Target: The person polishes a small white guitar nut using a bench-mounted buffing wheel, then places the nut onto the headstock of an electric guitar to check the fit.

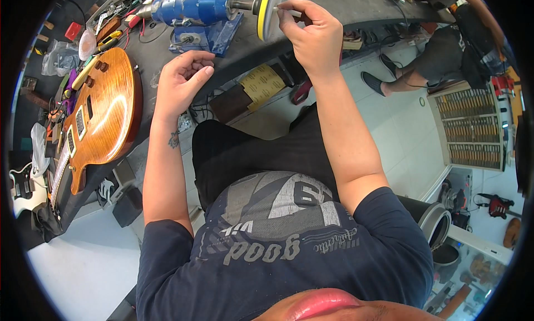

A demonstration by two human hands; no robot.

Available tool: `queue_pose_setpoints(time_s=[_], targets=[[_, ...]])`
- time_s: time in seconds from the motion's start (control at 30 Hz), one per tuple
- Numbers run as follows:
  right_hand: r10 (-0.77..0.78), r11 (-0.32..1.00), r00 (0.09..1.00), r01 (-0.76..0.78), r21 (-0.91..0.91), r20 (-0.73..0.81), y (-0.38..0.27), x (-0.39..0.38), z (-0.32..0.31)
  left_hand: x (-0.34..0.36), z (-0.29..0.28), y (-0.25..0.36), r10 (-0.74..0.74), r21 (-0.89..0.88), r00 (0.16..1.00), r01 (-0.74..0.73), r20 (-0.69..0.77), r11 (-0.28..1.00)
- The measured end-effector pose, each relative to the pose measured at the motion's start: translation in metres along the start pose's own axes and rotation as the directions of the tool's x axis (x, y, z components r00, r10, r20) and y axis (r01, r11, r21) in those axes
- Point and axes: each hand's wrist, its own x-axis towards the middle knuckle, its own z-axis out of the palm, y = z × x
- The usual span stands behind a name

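Observation:
A blue bench motor point(194, 6) stands on the dark workbench at the top. Its shaft carries a round grey disc with a yellow rim point(262, 15). My right hand point(312, 34) is at the disc's right face, thumb and forefinger pinched together. Between those fingertips is something small and pale, too small to name; whether it touches the disc I cannot tell. Below the motor, by the bench's front edge, my left hand point(186, 79) hangs with loosely curled fingers, the thumb apart from them. Nothing shows in it.
An amber electric guitar point(108, 107) lies on the bench at left, beside scattered tools and a clear plastic bag point(61, 58). A white guitar point(28, 190) is farther left. At right, another person's leg point(403, 83) shows near a rack point(467, 126) of small parts.

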Motion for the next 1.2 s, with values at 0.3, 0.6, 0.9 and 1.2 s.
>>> queue_pose_setpoints(time_s=[0.3, 0.6, 0.9, 1.2], targets=[[0.002, 1.000, 1.000, -0.001, -0.023, 0.013, 0.0021, 0.0004, -0.0016, -0.0002, 0.0002, 0.0015, 0.007, -0.013, 1.000, -0.007, 0.006, 1.000], [0.034, 0.999, 0.999, -0.033, -0.015, 0.018, 0.0038, 0.0032, -0.0019, -0.0001, 0.0002, 0.0019, 0.005, -0.011, 1.000, -0.005, 0.007, 1.000], [0.033, 0.999, 0.999, -0.033, 0.006, 0.025, 0.0077, 0.0040, -0.0025, -0.0001, 0.0001, 0.0021, 0.005, -0.011, 1.000, -0.005, 0.007, 1.000], [0.047, 0.999, 0.999, -0.047, 0.024, 0.021, 0.0075, 0.0037, -0.0017, 0.0006, 0.0041, 0.0058, 0.029, -0.051, 0.999, -0.031, -0.035, 0.998]])
